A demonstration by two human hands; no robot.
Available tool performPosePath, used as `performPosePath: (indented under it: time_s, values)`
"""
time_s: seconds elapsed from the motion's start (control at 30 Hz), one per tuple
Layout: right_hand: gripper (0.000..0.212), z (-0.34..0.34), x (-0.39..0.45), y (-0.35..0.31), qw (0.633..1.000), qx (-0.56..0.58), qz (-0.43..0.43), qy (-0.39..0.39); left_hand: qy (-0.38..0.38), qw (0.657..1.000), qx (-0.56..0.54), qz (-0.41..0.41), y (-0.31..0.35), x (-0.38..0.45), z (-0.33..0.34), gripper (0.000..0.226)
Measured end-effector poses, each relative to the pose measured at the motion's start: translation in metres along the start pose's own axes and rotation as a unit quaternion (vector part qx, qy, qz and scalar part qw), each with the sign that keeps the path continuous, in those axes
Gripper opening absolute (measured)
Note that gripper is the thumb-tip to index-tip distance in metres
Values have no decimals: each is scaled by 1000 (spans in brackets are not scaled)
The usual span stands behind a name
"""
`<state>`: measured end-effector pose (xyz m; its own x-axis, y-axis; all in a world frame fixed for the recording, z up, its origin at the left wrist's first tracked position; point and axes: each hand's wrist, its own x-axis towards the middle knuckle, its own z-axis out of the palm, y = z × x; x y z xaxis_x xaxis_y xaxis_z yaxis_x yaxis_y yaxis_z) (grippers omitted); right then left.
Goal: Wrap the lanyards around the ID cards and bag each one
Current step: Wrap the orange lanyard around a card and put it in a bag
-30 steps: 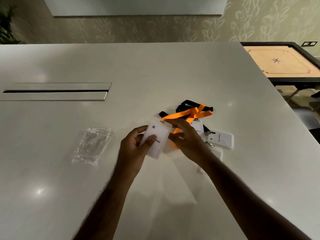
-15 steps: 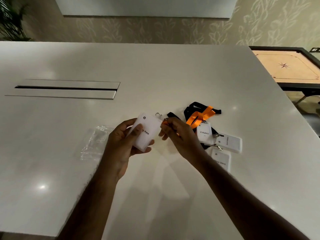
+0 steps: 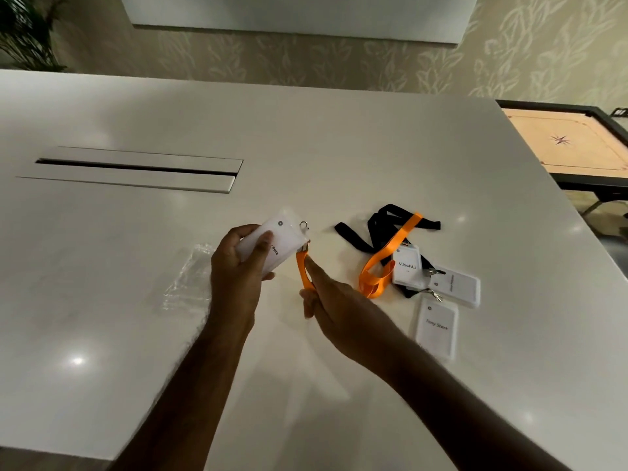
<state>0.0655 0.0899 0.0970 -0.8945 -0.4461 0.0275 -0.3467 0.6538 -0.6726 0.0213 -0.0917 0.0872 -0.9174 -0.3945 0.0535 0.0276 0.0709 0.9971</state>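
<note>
white id cards: four (image 3: pixel 436 326); left hand (image 3: pixel 238 273) grips one, right hand (image 3: pixel 334 300) pinches orange lanyard (image 3: pixel 303 270).

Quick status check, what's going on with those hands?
Left hand holds ID card. Right hand pinches its orange lanyard, unwrapped. Bags untouched. Nothing in the way.

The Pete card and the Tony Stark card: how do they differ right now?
The Pete card is off the table, gripped by the left hand; the Tony Stark card lies flat on it, untouched. The Pete card's clip leads to an orange lanyard that the right hand pinches; the Tony Stark card's clip points toward the black lanyard pile. Both are white, in clear holders, not yet wrapped or bagged.
</note>
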Motion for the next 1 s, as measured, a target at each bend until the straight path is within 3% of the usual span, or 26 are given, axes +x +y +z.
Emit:
performPosePath:
  time_s: [0.2,0.33,0.4,0.5,0.63,0.8,1.0]
  values:
    - [35,-14,-1,-19,989,-145,-25,-31,-26,999,16,-19,-7,2,9,19]
    - [44,-20,2,-36,973,-215,-62,-60,-60,996,54,28,-7,-2,10,17]
    - [46,-25,2,-44,984,-156,-67,-52,-90,992,75,57,-7,-4,8,19]
    - [32,-40,6,-47,998,-28,-43,-25,-125,986,90,59,-7,-6,5,25]
    - [19,-66,19,-42,989,144,13,16,-165,979,95,78,-7,-10,5,28]
    - [20,-97,32,-31,974,221,5,45,-167,975,121,79,-13,-12,8,21]
    - [27,-119,46,-15,969,235,-11,83,-275,954,100,68,-5,-16,3,21]
